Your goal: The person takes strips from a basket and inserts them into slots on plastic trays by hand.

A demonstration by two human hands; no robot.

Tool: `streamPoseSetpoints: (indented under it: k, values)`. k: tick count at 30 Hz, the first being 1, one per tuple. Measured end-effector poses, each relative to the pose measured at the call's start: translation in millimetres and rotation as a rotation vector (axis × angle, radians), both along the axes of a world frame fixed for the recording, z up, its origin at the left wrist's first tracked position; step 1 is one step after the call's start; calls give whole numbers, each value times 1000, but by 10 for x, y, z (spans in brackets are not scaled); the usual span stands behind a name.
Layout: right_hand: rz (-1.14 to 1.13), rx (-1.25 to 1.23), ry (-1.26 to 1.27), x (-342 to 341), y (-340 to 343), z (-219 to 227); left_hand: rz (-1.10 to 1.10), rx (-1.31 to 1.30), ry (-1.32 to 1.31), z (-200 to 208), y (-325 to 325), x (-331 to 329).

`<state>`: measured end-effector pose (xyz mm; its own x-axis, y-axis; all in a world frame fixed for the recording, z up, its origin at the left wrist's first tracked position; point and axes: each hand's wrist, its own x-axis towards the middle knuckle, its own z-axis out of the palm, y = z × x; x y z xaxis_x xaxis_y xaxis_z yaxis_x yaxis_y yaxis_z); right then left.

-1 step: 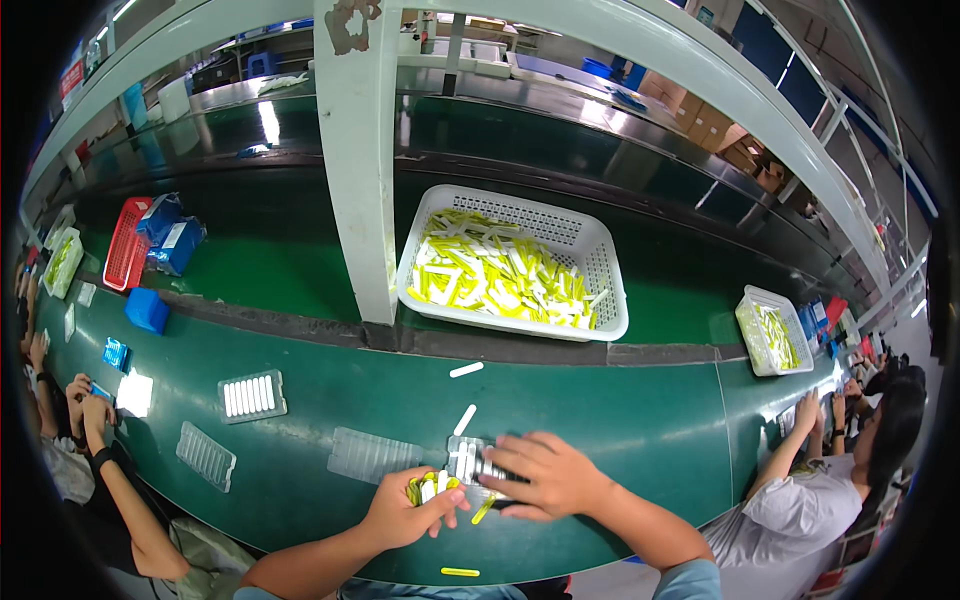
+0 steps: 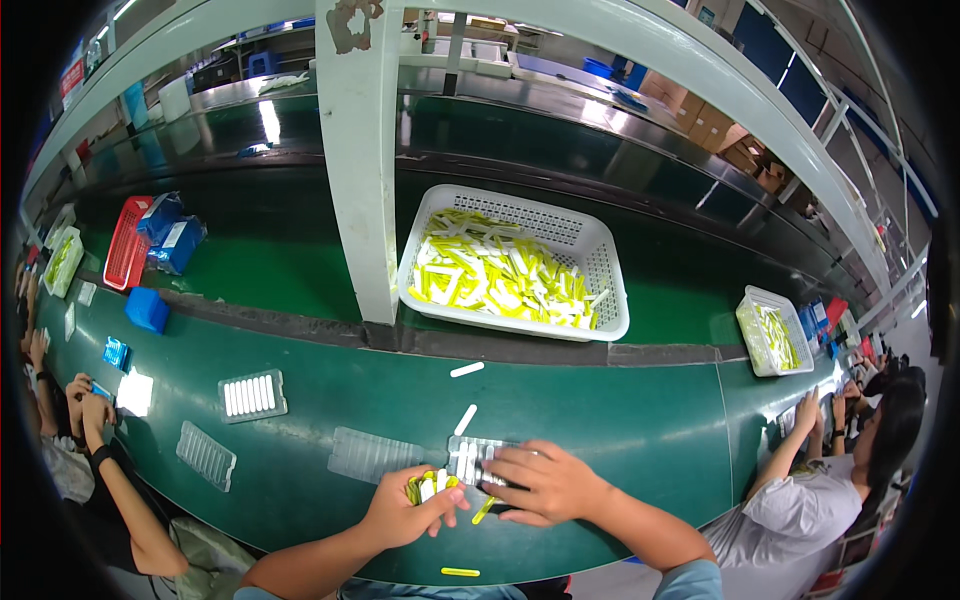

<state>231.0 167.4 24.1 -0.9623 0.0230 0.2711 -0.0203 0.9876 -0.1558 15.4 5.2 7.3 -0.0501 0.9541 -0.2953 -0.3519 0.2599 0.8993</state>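
Observation:
My left hand [image 2: 405, 512] is closed around a bunch of yellow and white plastic sticks [image 2: 432, 487]. Just right of it, a clear ribbed tray [image 2: 462, 452] lies on the green table with white sticks in its slots. Above that tray is my right hand [image 2: 550, 485], fingers stretched out and partly apart, their tips over its right part, which they hide. One yellow stick [image 2: 484, 510] lies beneath the right hand. White sticks [image 2: 466, 419] [image 2: 467, 370] lie beyond the tray, and another yellow stick [image 2: 460, 572] is by the near edge.
An unfilled clear tray [image 2: 370, 455] lies left of my hands, a filled tray [image 2: 253, 397] farther left. A white basket [image 2: 612, 325] of sticks stands behind the table, right of a white post [image 2: 360, 200]. Co-workers sit at left and right [image 2: 800, 510].
My right hand has shifted slightly to the right, and more of the white sticks in the tray show. The left hand stays in place.

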Motion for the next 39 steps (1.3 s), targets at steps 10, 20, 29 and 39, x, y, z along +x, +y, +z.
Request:
streamPoseSetpoints:
  k: [10, 20, 29, 39]
  values:
    - [-460, -92, 11, -147, -647, 123, 58, -35, -53, -1, 5, -57]
    - [-557, -296, 51, -67, -769, 22, 49, -31, -58, 14, -3, -20]
    - [-680, -1587, 312, -119, -227, 150, 34, -58, -130, -14, 8, -53]
    - [-443, -1278, -90, -319, 205, 16, -19, -45, -154, -79, 31, -53]
